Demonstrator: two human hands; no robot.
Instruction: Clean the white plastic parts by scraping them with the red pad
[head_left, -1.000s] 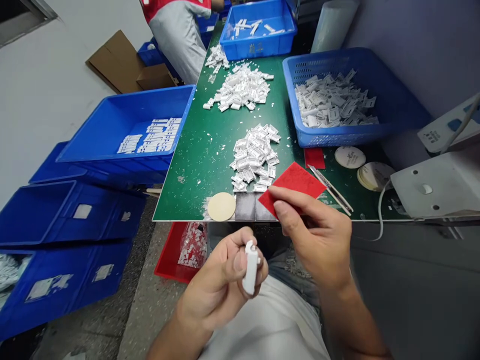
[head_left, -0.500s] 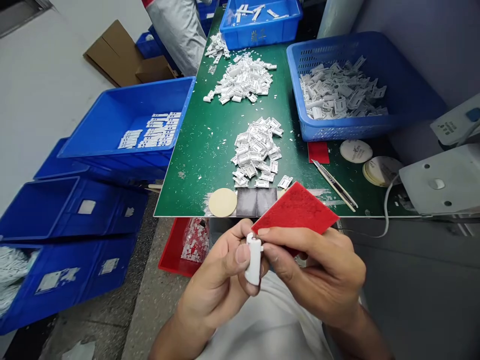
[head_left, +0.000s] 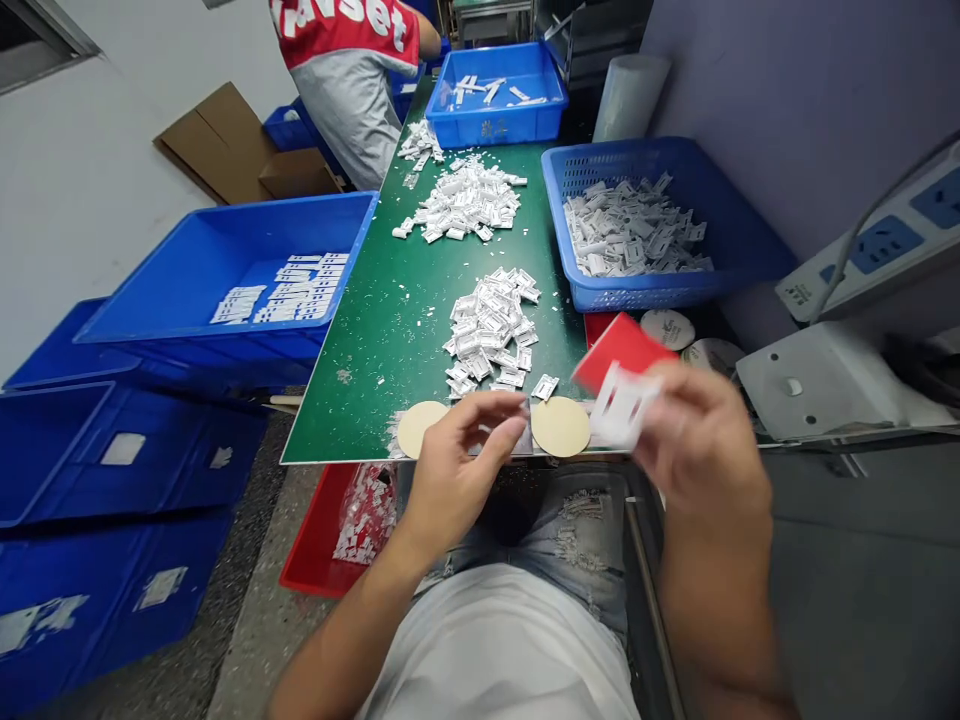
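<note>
Clock directions as seen in the head view. Right hand (head_left: 705, 440), blurred, fingers closed on white part (head_left: 621, 405) at its 10 o'clock; part sits over tabletop's front edge. Red square (head_left: 626, 350) just beyond part, at hand's 11; blur, cannot tell how it's gripped. Left hand (head_left: 457, 465) straddles front edge, thumb and index slightly parted, nothing seen between; other fingers mostly hidden.

Green tabletop (head_left: 337, 410): widest flecked stretch at left hand's 10 to 11, between near pile (head_left: 491, 325) and left edge. Near pile at 12 to 1, another green band between it and far pile (head_left: 469, 195). Right side tighter: perforated basket (head_left: 622, 298) at right hand's 11, bracket (head_left: 810, 375) at 2. Cream disc (head_left: 562, 427) between hands by front edge; second disc (head_left: 421, 428) at left hand's 10, partly covered. Red bin (head_left: 307, 540) below edge, left hand's 8.
</note>
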